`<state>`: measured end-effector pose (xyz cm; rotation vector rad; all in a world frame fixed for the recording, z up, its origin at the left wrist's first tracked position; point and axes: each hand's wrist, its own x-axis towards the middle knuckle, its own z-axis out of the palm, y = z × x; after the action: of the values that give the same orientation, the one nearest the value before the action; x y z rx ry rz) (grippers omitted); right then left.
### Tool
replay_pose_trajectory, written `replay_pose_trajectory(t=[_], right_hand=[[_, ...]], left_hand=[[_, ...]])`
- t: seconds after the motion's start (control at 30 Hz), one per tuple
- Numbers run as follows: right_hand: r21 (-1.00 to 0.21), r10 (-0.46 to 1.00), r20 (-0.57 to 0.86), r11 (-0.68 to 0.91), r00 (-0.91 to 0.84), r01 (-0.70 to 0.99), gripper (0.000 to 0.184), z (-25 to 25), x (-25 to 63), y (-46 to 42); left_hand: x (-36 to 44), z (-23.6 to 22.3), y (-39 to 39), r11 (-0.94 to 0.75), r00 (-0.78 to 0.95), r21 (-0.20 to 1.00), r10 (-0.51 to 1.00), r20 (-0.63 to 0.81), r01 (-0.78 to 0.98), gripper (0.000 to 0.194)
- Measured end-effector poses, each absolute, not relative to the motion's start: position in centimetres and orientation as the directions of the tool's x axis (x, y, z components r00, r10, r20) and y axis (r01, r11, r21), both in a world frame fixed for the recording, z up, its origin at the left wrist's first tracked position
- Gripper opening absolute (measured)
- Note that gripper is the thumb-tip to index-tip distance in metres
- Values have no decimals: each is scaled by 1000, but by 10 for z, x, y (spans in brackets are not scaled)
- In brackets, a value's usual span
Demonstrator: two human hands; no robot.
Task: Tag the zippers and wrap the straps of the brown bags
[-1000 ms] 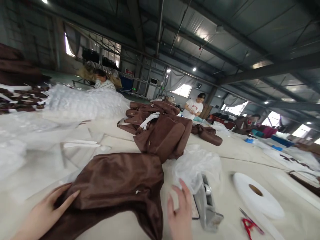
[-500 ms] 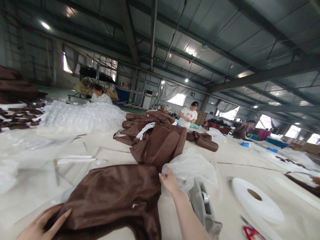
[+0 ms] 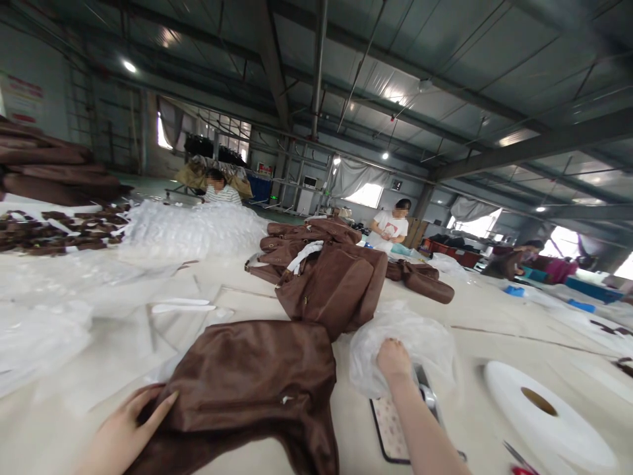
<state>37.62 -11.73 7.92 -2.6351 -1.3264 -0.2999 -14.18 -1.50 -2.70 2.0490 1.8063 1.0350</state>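
A brown leather-like bag [image 3: 247, 389] lies flat on the pale table [image 3: 494, 343] just in front of me. My left hand [image 3: 126, 435] rests on its near left corner, fingers stretched flat over the material. My right hand [image 3: 393, 361] reaches forward and is closed on a crumpled clear plastic bag [image 3: 403, 346] that lies to the right of the brown bag. Under that plastic sits a grey metal tool [image 3: 428, 396] and a phone with a patterned case [image 3: 390, 429].
More brown bags [image 3: 331, 277] are heaped in the middle of the table. A white tape roll [image 3: 548, 412] and red-handled scissors [image 3: 519, 462] lie at right. Clear plastic bags [image 3: 192, 227] pile up at left. Three people work at the far side.
My right hand has gone from hovering open near me to reaching forward and closing on the plastic bag. The left hand stays on the brown bag. The view has shifted slightly.
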Motion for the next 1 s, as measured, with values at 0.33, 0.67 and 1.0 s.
replay_pose_trajectory(t=[0.33,0.67,1.0], right_hand=[[172,884,101,-467,456,867,21,59,379,-140],[116,833,280,-523,477,845,27,78,361,-171],[-908,828,195,-50,525,416,32,47,203,-264]], left_hand=[[-139,-11,-26,-225,56,613,958,282,758,47],[-140,-15,-26,-209,65,629,967,245,748,48],[-85,60,-145,-664,345,417,709,616,620,46]])
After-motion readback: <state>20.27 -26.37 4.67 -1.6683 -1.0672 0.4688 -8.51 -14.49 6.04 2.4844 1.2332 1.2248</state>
